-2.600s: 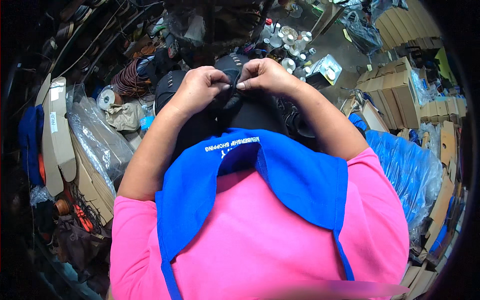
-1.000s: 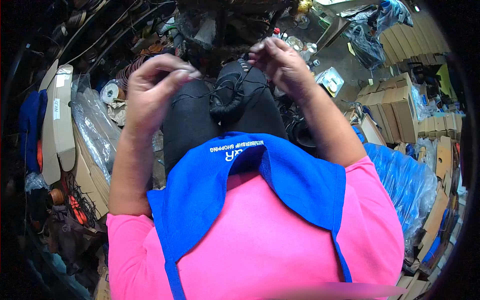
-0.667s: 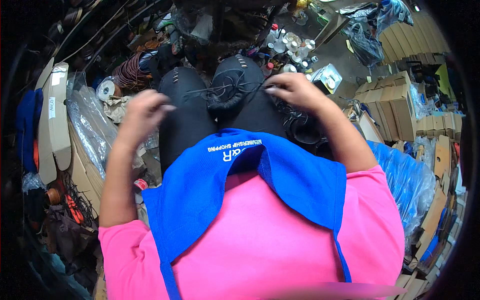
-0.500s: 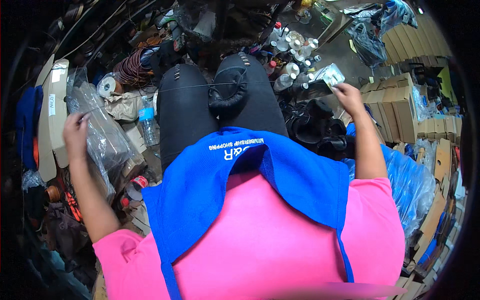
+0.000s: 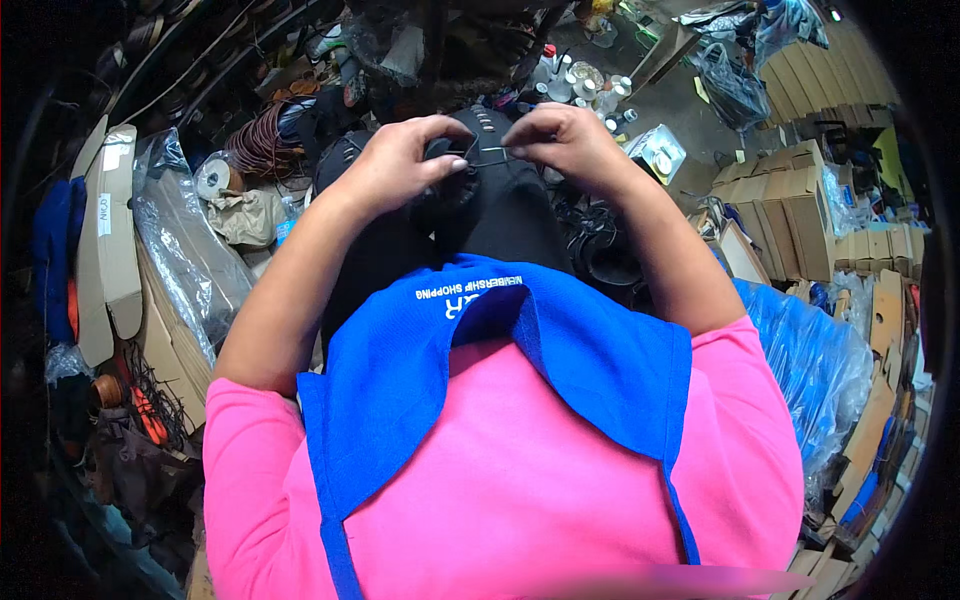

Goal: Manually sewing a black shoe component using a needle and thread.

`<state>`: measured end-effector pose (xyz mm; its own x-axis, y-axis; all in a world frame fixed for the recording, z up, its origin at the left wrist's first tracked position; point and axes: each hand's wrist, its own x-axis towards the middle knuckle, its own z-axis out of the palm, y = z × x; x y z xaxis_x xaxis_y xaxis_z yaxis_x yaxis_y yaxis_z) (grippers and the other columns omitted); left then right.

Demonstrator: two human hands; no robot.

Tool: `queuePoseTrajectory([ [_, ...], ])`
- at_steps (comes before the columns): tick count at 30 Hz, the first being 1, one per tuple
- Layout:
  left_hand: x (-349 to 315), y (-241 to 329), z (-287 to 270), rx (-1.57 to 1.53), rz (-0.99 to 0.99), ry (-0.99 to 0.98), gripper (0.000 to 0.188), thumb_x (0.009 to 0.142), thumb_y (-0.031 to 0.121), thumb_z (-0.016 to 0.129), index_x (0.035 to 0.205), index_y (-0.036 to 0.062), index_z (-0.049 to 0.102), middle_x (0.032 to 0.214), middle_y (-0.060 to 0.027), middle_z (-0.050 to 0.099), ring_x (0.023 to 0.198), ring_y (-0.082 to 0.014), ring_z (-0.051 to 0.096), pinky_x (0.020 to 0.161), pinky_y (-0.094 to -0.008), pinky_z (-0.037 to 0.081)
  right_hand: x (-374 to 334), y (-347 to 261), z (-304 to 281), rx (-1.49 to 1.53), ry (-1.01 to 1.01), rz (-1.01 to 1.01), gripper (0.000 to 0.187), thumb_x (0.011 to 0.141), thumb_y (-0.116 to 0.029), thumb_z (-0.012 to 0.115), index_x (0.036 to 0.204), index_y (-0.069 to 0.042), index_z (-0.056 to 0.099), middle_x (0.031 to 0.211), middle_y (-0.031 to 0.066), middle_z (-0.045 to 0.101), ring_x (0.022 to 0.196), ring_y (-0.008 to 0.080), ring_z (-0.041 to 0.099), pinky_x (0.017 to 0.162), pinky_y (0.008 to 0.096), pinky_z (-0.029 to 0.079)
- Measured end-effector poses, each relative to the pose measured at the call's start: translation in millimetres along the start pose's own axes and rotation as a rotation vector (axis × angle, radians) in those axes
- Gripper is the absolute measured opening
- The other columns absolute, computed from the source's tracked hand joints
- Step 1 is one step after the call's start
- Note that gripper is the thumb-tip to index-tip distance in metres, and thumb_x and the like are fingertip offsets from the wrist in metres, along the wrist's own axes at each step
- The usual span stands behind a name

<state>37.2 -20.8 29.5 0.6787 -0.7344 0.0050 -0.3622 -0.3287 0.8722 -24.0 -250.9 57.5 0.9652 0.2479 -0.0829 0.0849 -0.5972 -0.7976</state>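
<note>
Both my hands are close together above my knees, over a rounded black shoe upper [image 5: 447, 198] in my lap. My left hand [image 5: 405, 160] is curled, with thumb and forefinger at a dark thread [image 5: 488, 163] that runs across to the other hand. In the pinched fingers of my right hand [image 5: 570, 145] is a thin, shiny needle [image 5: 494, 149], its tip toward the left hand. Part of the upper is hidden beneath my left hand. A blue apron [image 5: 390, 420] covers my front.
Several bottles [image 5: 585, 85] stand on the floor ahead. Black shoes [image 5: 608, 255] lie right of my knees. Cardboard boxes [image 5: 790, 205] and blue plastic-wrapped material [image 5: 800, 350] fill the right side. At left are a clear plastic sheet [image 5: 180, 220], cardboard [image 5: 108, 260] and a tape roll [image 5: 214, 175].
Both hands have come inward from wide apart, where the thread stretched taut across my knees, and now meet over the black upper. The thread hangs in a short span between them.
</note>
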Motion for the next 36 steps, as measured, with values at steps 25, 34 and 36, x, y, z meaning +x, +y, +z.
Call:
queuePoseTrajectory([
  [25,20,-32,-4,-0.313,-0.089,-0.44,0.033,0.083,0.016,0.061,0.114,0.0015,0.062,0.085,-0.0014,0.052,0.085,-0.0135,0.049,0.081,-0.0263,0.038,-14,8,30,-0.342,0.079,-0.27,0.026,0.074,-0.004,0.066,0.096,-0.017,0.07,0.085,0.0068,0.058,0.082,0.0235,0.057,0.071,0.0335,0.046],
  [34,22,-11,-4,-0.072,-0.03,-0.489,0.03,0.081,0.008,0.061,0.11,0.0067,0.064,0.084,-0.0051,0.051,0.085,-0.0161,0.051,0.079,-0.0293,0.041,7,-36,16,-0.831,-0.258,-0.292,0.019,0.078,-0.011,0.053,0.088,-0.013,0.069,0.088,0.0128,0.059,0.087,0.0281,0.06,0.074,0.0406,0.043],
  [36,24,-7,-5,-0.009,-0.03,-0.433,0.03,0.075,0.003,0.063,0.105,0.0058,0.065,0.084,-0.0063,0.053,0.084,-0.017,0.054,0.076,-0.031,0.044,12,-35,14,-0.772,-0.255,-0.255,0.018,0.075,-0.01,0.057,0.088,-0.011,0.069,0.088,0.013,0.06,0.085,0.0297,0.061,0.074,0.0396,0.046],
])
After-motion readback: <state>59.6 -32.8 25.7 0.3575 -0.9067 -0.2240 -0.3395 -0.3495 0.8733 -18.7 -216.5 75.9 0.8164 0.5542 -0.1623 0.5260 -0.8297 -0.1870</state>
